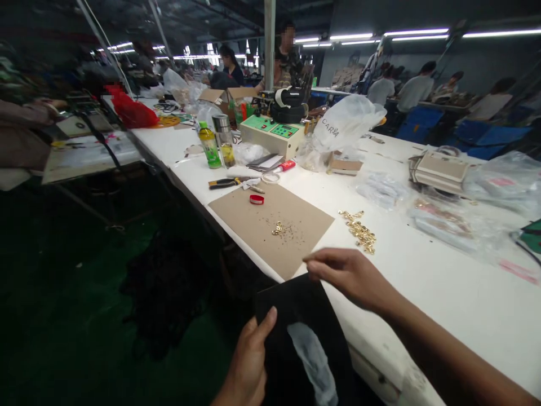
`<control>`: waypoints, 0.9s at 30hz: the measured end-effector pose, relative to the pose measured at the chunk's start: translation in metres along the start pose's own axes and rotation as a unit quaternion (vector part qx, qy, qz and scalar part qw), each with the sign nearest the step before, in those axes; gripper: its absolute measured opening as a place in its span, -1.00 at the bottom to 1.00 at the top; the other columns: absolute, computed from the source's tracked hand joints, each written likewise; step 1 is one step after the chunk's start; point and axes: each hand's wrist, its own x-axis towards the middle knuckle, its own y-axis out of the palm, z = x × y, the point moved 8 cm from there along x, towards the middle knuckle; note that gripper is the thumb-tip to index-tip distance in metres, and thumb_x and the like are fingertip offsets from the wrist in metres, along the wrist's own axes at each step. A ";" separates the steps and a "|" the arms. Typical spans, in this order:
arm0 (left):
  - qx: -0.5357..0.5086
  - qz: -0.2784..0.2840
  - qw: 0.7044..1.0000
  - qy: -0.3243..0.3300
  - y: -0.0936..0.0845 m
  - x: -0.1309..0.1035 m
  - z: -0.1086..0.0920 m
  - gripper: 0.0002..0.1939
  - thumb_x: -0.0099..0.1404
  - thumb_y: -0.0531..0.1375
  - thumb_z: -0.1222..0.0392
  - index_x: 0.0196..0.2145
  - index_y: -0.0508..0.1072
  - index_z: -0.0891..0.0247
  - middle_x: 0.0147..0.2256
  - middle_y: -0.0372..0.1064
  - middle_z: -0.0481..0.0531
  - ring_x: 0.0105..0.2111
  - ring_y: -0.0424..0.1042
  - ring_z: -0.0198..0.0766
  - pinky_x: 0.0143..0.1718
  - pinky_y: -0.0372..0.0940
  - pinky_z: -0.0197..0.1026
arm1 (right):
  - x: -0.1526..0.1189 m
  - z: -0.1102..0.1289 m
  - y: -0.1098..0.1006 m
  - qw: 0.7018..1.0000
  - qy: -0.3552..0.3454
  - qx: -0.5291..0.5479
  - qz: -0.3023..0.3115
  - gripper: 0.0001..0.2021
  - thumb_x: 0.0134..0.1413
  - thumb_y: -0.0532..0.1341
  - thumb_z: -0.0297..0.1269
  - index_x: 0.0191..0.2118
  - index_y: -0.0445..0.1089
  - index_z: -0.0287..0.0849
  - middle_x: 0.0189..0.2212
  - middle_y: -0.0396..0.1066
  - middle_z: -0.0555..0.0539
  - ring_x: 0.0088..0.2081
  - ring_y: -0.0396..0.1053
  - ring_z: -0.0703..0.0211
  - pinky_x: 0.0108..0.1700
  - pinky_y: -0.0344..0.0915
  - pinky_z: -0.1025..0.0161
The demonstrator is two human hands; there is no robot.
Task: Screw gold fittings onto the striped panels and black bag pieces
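Observation:
My left hand [249, 358] grips the left edge of a black flat piece [283, 349], thumb on top. A pale whitish patch [315, 361] shows on the black surface. At the far right corner of the black piece is my right hand [342, 270], its fingers pinched together; whatever lies between the fingertips is too small to make out. Beyond the hands, a brown board [236, 211] lies on the white table and bears small gold pieces [277, 228] and scattered tiny bits. Gold hardware [361, 232] is heaped to the right of the board.
On the table [456, 304] stand a green bottle [209, 148], a glass flask [226, 146] and a machine [273, 134]. Pliers [226, 182] and a red band [256, 199] lie nearer. Plastic bags and a cream handbag [439, 169] are at the right. People sit farther off.

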 end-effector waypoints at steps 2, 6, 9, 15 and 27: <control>0.007 -0.039 0.999 -0.003 -0.013 -0.004 0.009 -0.60 0.25 0.44 0.00 -0.04 0.63 0.27 0.04 0.63 0.20 0.23 0.46 0.11 0.36 0.25 0.05 | 0.049 0.001 0.000 0.986 -0.046 -0.141 -0.072 -0.79 0.32 0.28 -0.16 -0.07 0.64 -0.06 -0.15 0.63 -0.05 -0.16 0.55 0.10 -0.06 0.42 0.22; -0.016 -0.046 0.999 0.004 -0.022 -0.004 0.022 -0.57 0.22 0.45 -0.02 -0.04 0.64 0.28 0.10 0.58 0.25 0.29 0.39 0.16 0.37 0.24 0.09 | 0.131 -0.022 0.035 0.961 -0.022 -0.271 -0.059 -0.74 0.33 0.26 -0.28 0.06 0.59 -0.06 -0.04 0.62 -0.11 -0.02 0.53 0.00 0.01 0.37 0.17; -0.034 -0.039 0.999 -0.005 -0.026 -0.002 0.029 -0.53 0.17 0.48 -0.03 -0.05 0.64 0.30 0.07 0.60 0.27 0.24 0.45 0.21 0.34 0.29 0.11 | 0.154 -0.040 0.053 0.952 0.002 -0.301 -0.054 -0.77 0.31 0.23 -0.32 -0.03 0.62 -0.11 -0.07 0.61 -0.19 -0.02 0.52 -0.08 -0.01 0.35 0.14; -0.056 -0.048 0.997 -0.022 -0.019 -0.004 0.033 -0.55 0.15 0.50 0.07 -0.04 0.64 0.33 -0.02 0.65 0.27 0.18 0.51 0.21 0.32 0.31 0.16 | 0.143 -0.057 0.047 0.940 0.030 -0.335 -0.056 -0.84 0.28 0.24 -0.31 -0.13 0.60 -0.10 -0.07 0.59 -0.18 -0.03 0.50 -0.08 -0.07 0.31 0.17; -0.028 -0.017 0.999 -0.025 0.011 -0.043 0.021 -0.58 0.21 0.47 0.16 0.01 0.62 0.33 -0.07 0.67 0.22 0.03 0.62 0.11 0.15 0.48 0.08 | 0.073 -0.072 -0.021 0.955 0.117 -0.250 -0.113 -0.91 0.03 0.32 -0.51 -0.35 0.53 -0.20 -0.31 0.60 -0.16 -0.19 0.56 -0.01 -0.17 0.37 0.22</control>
